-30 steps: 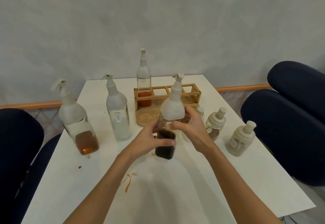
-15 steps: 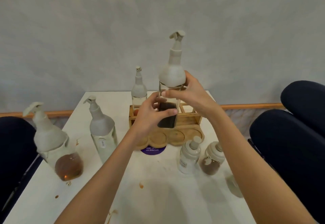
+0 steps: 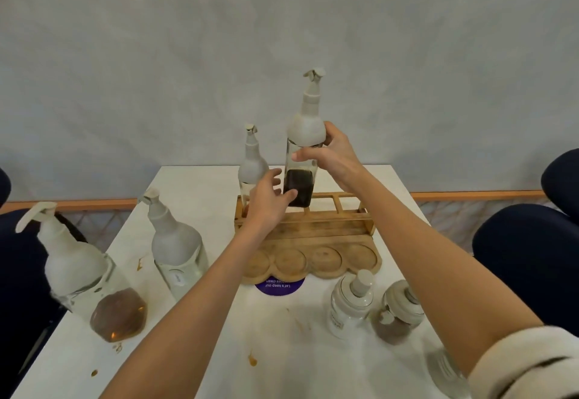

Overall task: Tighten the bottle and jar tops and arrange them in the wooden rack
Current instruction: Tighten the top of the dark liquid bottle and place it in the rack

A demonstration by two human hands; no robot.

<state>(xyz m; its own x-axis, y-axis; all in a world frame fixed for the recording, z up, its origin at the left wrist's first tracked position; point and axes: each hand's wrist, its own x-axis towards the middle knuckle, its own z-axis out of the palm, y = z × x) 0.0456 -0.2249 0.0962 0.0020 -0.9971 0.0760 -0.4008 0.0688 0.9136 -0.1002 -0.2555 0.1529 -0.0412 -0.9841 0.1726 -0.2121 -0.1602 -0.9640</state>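
Glass bottle: the dark bottle [image 3: 299, 179], tall with a white spout top and dark liquid low in it, is held upright over the far row of the rack. Its base is level with the top rails of the second slot from the left. Whether it has already passed between the rails cannot be told.
Right hand [image 3: 336, 160]: its fingers [image 3: 305, 156] are wrapped round the bottle's shoulder, just under the white top, and seem to carry the weight.
Left hand [image 3: 266, 202]: its fingers [image 3: 289, 194] are curled onto the lower, dark part of the glass and steady it.
Rack [image 3: 313, 226]: made of wood, it sits at the far middle of the desk, with square slots in the far row and four bare round hollows in the near row. A slim bottle [image 3: 252, 166] stands in the far left slot, just beside the left hand.
Step in hand: judged to be setting this bottle into its slot, with the tightening of its top done.
Next move: it calls for a straight drop with the bottle upright, the square base lined up with the rails and kept off the slim bottle. Neither hand should let go until the base is seated.
Waiting: the clear bottle [image 3: 177, 251] and the amber bottle [image 3: 87, 282] stand on the left. The white jar [image 3: 351, 303] and the brown jar [image 3: 398, 315] stand near right, probably meant for the round hollows.
Desk [image 3: 194, 185]: it is white with brown drips, and a purple sticker [image 3: 279, 286] lies at the rack's near edge.
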